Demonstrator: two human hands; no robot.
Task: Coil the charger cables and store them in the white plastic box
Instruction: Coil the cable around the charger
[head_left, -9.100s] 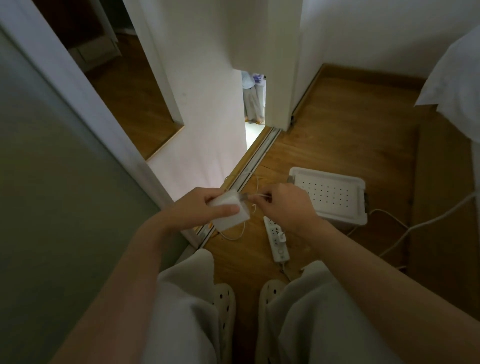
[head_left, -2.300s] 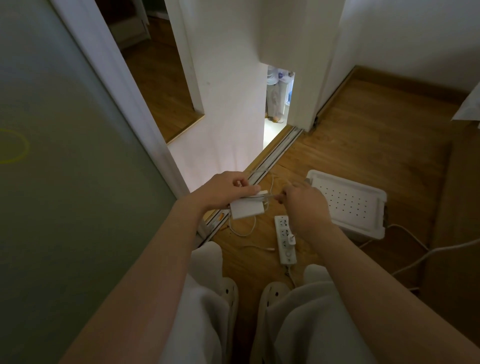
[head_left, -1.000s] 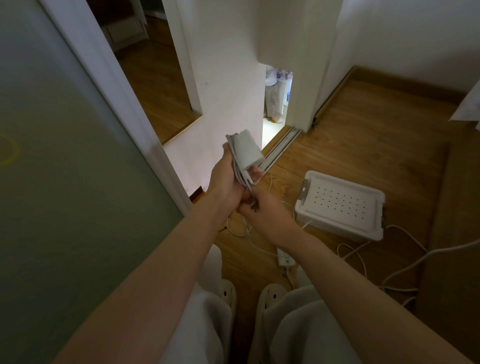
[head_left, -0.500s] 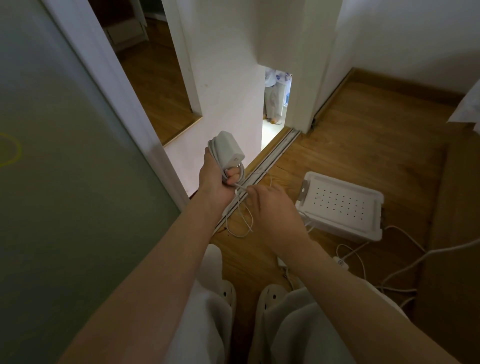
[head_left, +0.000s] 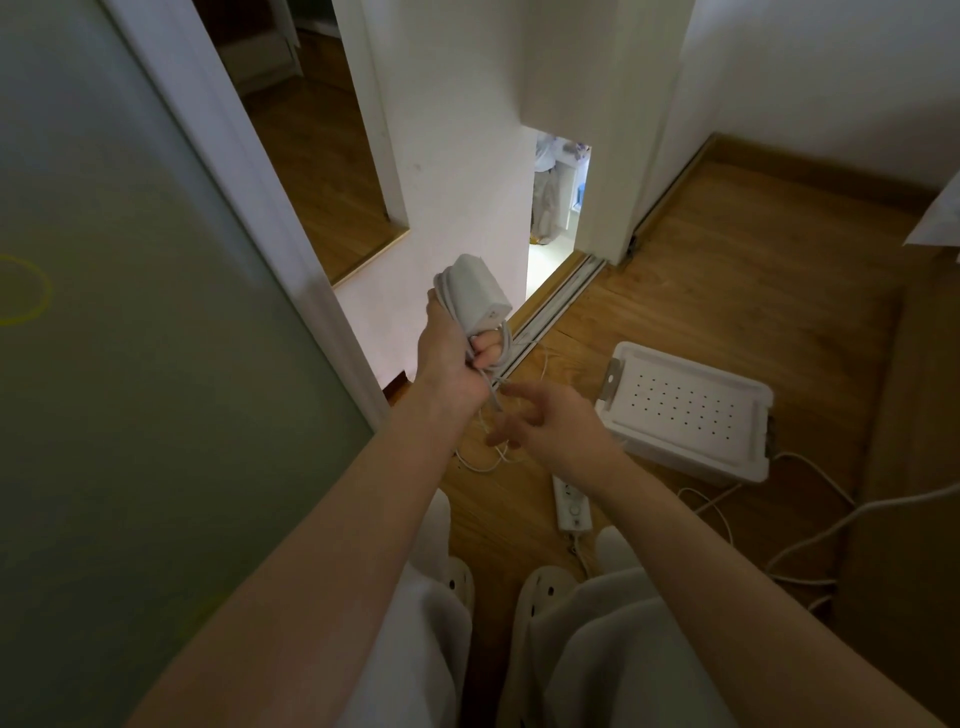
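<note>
My left hand (head_left: 451, 358) grips a white charger brick (head_left: 477, 295) held upright, with turns of its thin white cable wound round the brick and my fingers. The loose cable end (head_left: 485, 457) hangs down to a loop on the wooden floor. My right hand (head_left: 550, 427) hovers just below the left, fingers loosely spread, close to the hanging strand; whether it pinches the cable I cannot tell. The white plastic box (head_left: 685, 415), lid on and dotted with holes, lies on the floor to the right.
A white power strip (head_left: 571, 506) lies on the floor between the box and my feet. More white cables (head_left: 810, 525) trail at the right. A frosted glass door (head_left: 130, 364) stands at the left, a sliding track (head_left: 561, 301) ahead.
My left hand has stayed raised with the brick, and more cable sits round it. My right hand has let its fingers spread and dropped slightly below the left hand.
</note>
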